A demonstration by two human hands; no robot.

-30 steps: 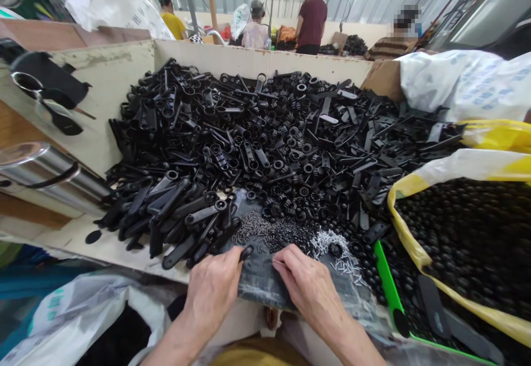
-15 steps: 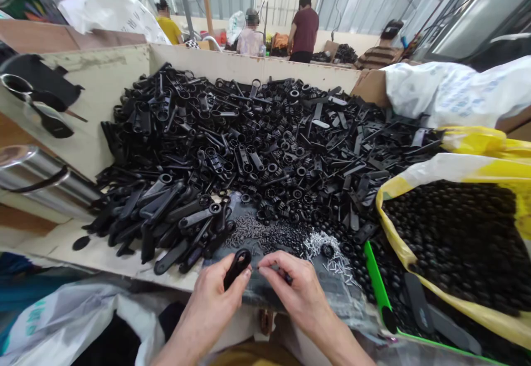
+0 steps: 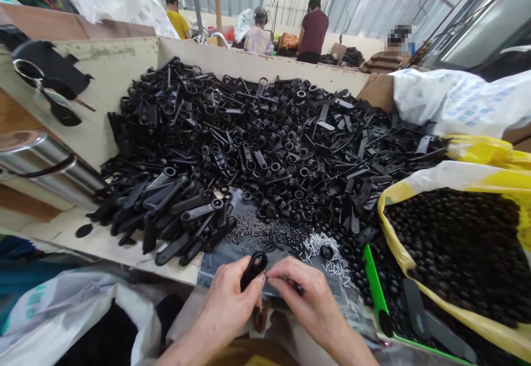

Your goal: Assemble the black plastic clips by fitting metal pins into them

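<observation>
My left hand point(image 3: 226, 299) is shut on a black plastic lever point(image 3: 253, 271) with a ring at its upper end. My right hand point(image 3: 305, 294) pinches a small thin pin point(image 3: 271, 275) right beside the lever's ring, and the fingers partly hide it. Both hands sit low over a dark mat point(image 3: 213, 263). Just beyond them lie a patch of small dark screws point(image 3: 253, 230) and a scatter of silver pins point(image 3: 319, 247).
A large heap of black plastic levers and ring parts point(image 3: 257, 156) fills a pale wooden bin point(image 3: 265, 62). To the right, a yellow-lined bag point(image 3: 452, 250) holds round black parts. A green tray edge point(image 3: 373, 283) runs beside it. Co-workers point(image 3: 313, 31) stand far beyond.
My left hand has raised the lever from my fingertips to a firm hold. My right hand has closed in on the lever's ring, bringing the hands nearer together.
</observation>
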